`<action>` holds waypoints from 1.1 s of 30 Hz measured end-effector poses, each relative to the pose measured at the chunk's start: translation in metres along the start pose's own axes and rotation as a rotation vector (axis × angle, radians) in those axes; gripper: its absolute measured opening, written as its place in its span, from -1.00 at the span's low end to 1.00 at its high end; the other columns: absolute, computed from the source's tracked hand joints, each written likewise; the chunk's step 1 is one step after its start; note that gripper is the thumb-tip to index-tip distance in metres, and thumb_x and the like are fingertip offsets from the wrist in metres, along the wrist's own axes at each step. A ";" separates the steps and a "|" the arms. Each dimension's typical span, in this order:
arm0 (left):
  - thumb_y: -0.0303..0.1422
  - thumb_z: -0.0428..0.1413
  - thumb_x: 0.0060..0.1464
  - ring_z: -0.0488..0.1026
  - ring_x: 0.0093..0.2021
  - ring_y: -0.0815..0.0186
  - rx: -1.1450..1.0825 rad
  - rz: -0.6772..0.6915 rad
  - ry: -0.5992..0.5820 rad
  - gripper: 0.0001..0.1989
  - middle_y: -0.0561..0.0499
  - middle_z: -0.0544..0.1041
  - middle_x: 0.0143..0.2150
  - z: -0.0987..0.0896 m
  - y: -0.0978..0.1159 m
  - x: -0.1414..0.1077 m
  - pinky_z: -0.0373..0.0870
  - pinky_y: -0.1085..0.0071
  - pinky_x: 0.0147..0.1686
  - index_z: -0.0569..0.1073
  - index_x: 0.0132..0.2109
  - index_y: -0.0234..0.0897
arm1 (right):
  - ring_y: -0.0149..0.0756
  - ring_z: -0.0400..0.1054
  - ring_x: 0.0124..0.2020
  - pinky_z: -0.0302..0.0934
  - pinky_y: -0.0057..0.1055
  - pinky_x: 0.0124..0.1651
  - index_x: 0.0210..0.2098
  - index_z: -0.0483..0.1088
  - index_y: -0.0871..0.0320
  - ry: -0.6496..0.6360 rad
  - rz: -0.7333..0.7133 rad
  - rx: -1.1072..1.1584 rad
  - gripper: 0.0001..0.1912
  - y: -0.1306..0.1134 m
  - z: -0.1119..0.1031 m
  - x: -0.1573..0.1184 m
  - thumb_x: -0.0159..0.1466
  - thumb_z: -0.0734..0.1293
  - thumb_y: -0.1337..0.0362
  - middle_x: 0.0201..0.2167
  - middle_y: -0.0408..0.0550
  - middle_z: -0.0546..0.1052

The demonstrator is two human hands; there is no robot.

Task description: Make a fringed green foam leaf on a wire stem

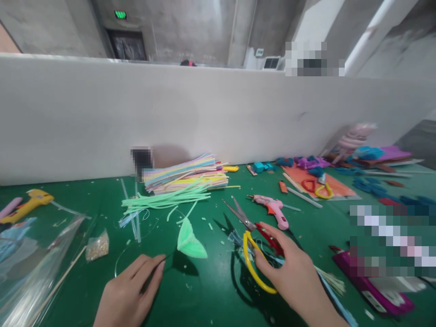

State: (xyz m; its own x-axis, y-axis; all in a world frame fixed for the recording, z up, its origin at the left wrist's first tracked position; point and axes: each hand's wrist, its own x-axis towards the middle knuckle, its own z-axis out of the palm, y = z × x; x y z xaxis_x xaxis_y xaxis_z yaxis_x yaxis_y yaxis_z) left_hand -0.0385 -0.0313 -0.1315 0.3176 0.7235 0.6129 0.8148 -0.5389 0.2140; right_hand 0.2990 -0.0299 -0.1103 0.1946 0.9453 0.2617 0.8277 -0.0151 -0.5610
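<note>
Fingers pinched, my left hand [134, 284] holds a thin dark stem that carries a mint-green fuzzy shape [190, 240] with pointed lobes, raised a little over the green table. My right hand [289, 268] grips scissors [253, 265] with one yellow and one red handle. Their blades are parted and point up and to the left. Beyond the green shape lie loose mint-green pipe cleaners [166, 200], in front of a stack of multicoloured ones [185, 175]. A pink glue gun [272, 209] rests beyond the scissors.
A white partition [204, 113] runs along the back. At left are a yellow glue gun [30, 204], a small bag of beads [97, 246] and clear plastic wrap. On the right, an orange sheet [293, 175] bears another pair of scissors, and a purple object [374, 286] lies nearer.
</note>
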 end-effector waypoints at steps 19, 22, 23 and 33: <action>-0.38 0.02 0.30 0.52 -0.26 0.26 -0.019 0.085 0.016 -0.82 -0.06 0.57 -0.28 -0.001 0.002 -0.008 0.43 0.37 -0.19 0.52 -0.10 -0.31 | -0.25 0.52 -0.32 0.44 -0.35 -0.23 0.10 0.35 0.10 0.069 -0.088 0.093 -0.51 -0.007 0.012 -0.006 0.15 0.32 0.25 -0.17 0.00 0.59; -0.38 0.01 0.30 0.54 -0.25 0.25 -0.014 0.103 -0.020 -0.80 -0.06 0.58 -0.27 -0.001 0.003 -0.008 0.46 0.37 -0.19 0.52 -0.10 -0.30 | -0.19 0.52 -0.34 0.40 -0.32 -0.27 -0.04 0.43 0.11 0.059 -0.222 -0.097 -0.68 -0.012 0.013 -0.005 0.25 0.29 0.16 -0.24 0.02 0.60; -0.38 0.01 0.30 0.54 -0.25 0.25 -0.015 0.110 -0.028 -0.80 -0.06 0.59 -0.27 0.000 0.003 -0.008 0.47 0.37 -0.20 0.52 -0.11 -0.29 | -0.17 0.52 -0.34 0.39 -0.32 -0.28 -0.05 0.43 0.13 0.061 -0.252 -0.157 -0.69 -0.013 0.014 -0.004 0.28 0.27 0.13 -0.25 0.03 0.60; -0.46 -0.02 0.28 0.54 -0.17 0.18 0.012 0.212 -0.122 -0.76 -0.08 0.61 -0.21 0.003 -0.003 -0.015 0.52 0.30 -0.16 0.50 -0.01 -0.32 | -0.23 0.47 -0.56 0.09 -0.38 -0.50 -0.19 0.39 0.11 -0.044 -0.465 -0.420 -0.81 -0.018 0.017 0.014 0.36 0.19 0.19 -0.49 -0.11 0.57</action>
State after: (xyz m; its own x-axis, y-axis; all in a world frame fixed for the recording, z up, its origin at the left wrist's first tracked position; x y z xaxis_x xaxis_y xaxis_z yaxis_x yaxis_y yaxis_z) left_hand -0.0442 -0.0396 -0.1438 0.5380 0.6419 0.5464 0.7288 -0.6799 0.0811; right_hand 0.2781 -0.0104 -0.1098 -0.2500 0.8963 0.3663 0.9585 0.2825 -0.0372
